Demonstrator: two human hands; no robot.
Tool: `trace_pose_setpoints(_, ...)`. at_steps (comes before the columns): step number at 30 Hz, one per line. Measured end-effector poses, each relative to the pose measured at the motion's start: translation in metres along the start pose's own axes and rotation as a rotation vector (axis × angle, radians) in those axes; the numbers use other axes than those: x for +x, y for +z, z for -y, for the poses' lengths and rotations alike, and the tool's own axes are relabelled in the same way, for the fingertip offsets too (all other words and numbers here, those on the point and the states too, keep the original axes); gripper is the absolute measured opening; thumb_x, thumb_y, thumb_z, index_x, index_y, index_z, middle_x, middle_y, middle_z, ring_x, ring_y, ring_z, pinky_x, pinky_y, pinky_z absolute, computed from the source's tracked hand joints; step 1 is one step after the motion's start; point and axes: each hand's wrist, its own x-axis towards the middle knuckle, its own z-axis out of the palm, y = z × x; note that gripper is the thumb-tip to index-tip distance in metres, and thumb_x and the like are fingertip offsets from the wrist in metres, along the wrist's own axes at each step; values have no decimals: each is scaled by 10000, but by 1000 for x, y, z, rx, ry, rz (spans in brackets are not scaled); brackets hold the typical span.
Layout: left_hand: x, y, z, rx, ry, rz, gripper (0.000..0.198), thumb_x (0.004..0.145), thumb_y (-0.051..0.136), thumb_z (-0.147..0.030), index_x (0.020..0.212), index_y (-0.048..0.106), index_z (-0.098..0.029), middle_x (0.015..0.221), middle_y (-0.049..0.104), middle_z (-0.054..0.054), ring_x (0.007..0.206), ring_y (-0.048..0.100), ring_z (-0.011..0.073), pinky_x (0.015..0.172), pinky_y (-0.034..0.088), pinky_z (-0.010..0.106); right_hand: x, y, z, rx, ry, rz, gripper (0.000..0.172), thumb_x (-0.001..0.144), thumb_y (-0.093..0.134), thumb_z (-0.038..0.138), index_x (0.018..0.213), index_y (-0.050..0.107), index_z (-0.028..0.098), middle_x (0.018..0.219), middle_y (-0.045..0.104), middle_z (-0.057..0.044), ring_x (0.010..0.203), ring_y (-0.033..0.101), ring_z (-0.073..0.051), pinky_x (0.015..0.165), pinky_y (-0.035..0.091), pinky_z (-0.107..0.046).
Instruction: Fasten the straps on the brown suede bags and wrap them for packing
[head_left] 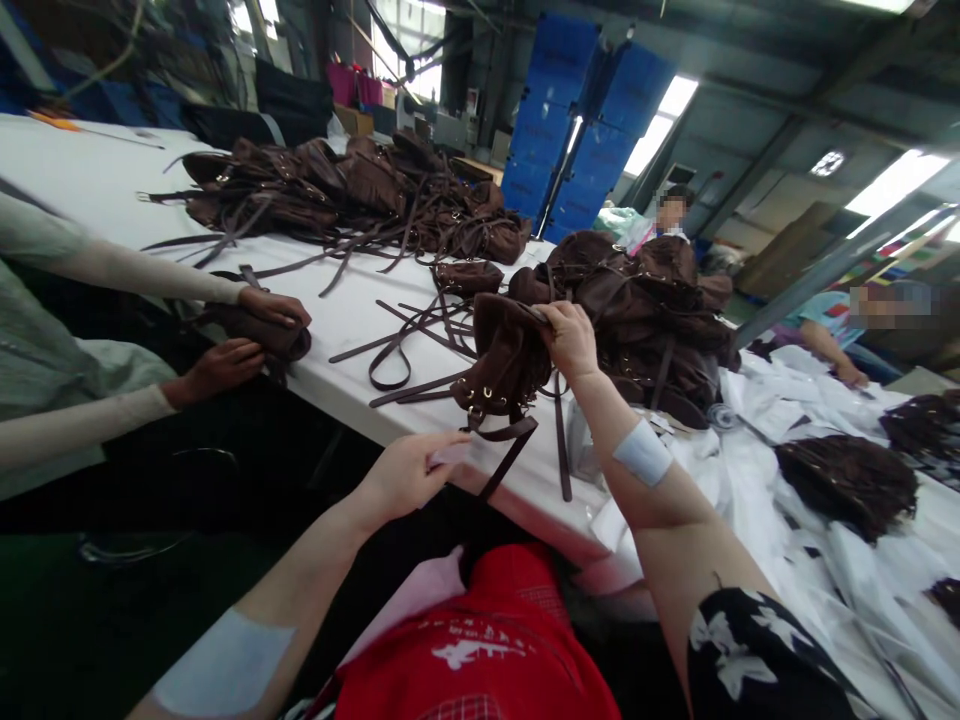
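Observation:
A dark brown bag [504,365] with gold-coloured rings and hanging straps is held up over the table's front edge. My right hand [570,340] is closed on its upper rim. Lower and to the left, my left hand [409,472] pinches a small pale piece [450,453], cloth or paper, just below the bag's rings. One brown strap [510,462] loops down beside that hand. Several loose straps [394,360] lie on the white table [330,335] behind the bag.
A co-worker's hands [266,325] handle another brown bag at the left. Brown bags are heaped in a back pile [360,185] and a right pile [637,300]. White wrapping sheets [787,430] cover the right side. Blue boxes [551,110] stand behind; other people sit farther right.

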Motion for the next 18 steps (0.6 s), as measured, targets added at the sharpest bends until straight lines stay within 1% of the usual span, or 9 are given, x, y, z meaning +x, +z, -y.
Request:
trace_pose_setpoints(1, 0, 6, 3, 5, -21, 28, 434, 862, 533, -289, 1274, 641, -208, 1247, 699, 73, 1101, 667, 263, 992, 477, 348, -5, 11, -9, -10, 138, 111, 394, 905, 542, 206, 1292, 606, 232, 1218, 589, -105, 1143, 503, -259, 1013, 371, -375)
trace_pose_setpoints(3, -4, 18, 11, 10, -88, 71, 482, 855, 555, -317, 1320, 606, -205, 1275, 681, 93, 1146, 646, 285, 1010, 461, 367, -21, 30, -22, -34, 297, 179, 429, 880, 551, 189, 1303, 575, 123, 1192, 594, -177, 1098, 555, -290, 962, 416, -394)
trace_pose_setpoints(5, -10, 28, 19, -28, -147, 90, 515, 836, 586, -324, 1338, 588, -207, 1288, 673, 98, 1142, 646, 287, 998, 460, 359, -42, 44, -29, -50, 407, 150, 481, 900, 534, 245, 1344, 502, 62, 1235, 565, -228, 1117, 563, -319, 947, 430, -419)
trace_pose_setpoints(7, -17, 35, 27, -94, -170, 109, 408, 828, 596, -332, 1211, 670, -210, 1197, 719, 88, 1076, 669, 278, 950, 476, 338, -61, 53, -29, -13, 499, 113, 542, 920, 530, 338, 1379, 444, 63, 1306, 533, -237, 1183, 538, -324, 977, 419, -418)
trace_pose_setpoints(9, -22, 40, 33, -147, -182, 126, 268, 834, 588, -353, 1012, 728, -210, 1028, 763, 71, 947, 692, 263, 848, 498, 314, -76, 58, -24, 106, 551, 154, 537, 917, 545, 413, 1346, 484, 96, 1305, 562, -209, 1198, 538, -305, 996, 408, -393)
trace_pose_setpoints(11, -23, 44, 38, -179, -204, 127, 222, 842, 574, -376, 866, 722, -211, 893, 763, 52, 837, 687, 243, 746, 486, 290, -87, 62, -17, 247, 555, 254, 440, 916, 551, 444, 1222, 594, 130, 1215, 636, -167, 1140, 578, -277, 975, 416, -358)
trace_pose_setpoints(13, -23, 49, 42, -193, -252, 120, 258, 857, 550, -410, 805, 705, -210, 802, 743, 38, 755, 666, 223, 684, 457, 280, -96, 65, -11, 346, 548, 326, 343, 915, 558, 440, 1081, 666, 160, 1119, 685, -132, 1072, 610, -251, 939, 427, -327)
trace_pose_setpoints(15, -23, 54, 47, -213, -330, 113, 333, 878, 502, -452, 778, 695, -201, 671, 690, 25, 645, 624, 205, 627, 426, 284, -105, 71, -5, 410, 551, 362, 286, 903, 581, 425, 979, 692, 173, 1043, 706, -115, 1023, 626, -239, 899, 438, -308)
trace_pose_setpoints(18, -23, 62, 51, -261, -402, 104, 429, 908, 417, -489, 756, 679, -185, 547, 596, 3, 556, 565, 188, 605, 415, 294, -121, 83, 8, 541, 590, 446, 253, 867, 637, 408, 919, 692, 167, 943, 712, -111, 919, 655, -230, 775, 472, -289)
